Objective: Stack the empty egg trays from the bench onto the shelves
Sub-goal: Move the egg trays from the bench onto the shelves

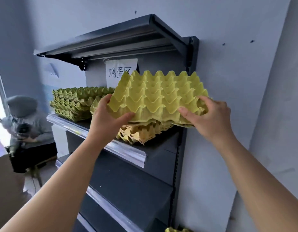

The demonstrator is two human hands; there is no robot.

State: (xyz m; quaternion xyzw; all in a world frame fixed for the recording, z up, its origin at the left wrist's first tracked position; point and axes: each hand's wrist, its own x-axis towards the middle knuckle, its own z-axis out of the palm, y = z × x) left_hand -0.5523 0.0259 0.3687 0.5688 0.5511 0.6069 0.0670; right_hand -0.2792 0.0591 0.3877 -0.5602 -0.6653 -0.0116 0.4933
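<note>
Gripping a yellow-green egg tray (160, 96) at its two near corners, both hands hold it directly below the paper sign (119, 67). The tray's raised far rim covers part of the sign's lower edge. The left hand (108, 118) wraps the tray's left edge, fingers curled over the top and thumb lying along the front rim. The right hand (210, 114) pinches the right corner, thumb on the cups and fingers hooked over the side.

The tray tilts, far edge higher, above a low stack of trays (145, 133) on the dark shelf (161, 148) under the sign. Whether the held tray touches that stack cannot be told. Left of the sign and lower, a taller stack (73, 102) stands on the same shelf. A clear plastic rail (124, 150) runs along the shelf's front lip, below the sign.

Above the sign a second dark shelf (111, 41) juts out on brackets. Further below the sign more dark shelves (128, 181) step down, and lowest of all a bit of another yellow tray (175, 229) shows.

The wall (228, 81) right of the sign is pale blue-grey with a few small dark marks. Far to the lower left of the sign, a person in grey (27, 123) sits beside a bright opening.
</note>
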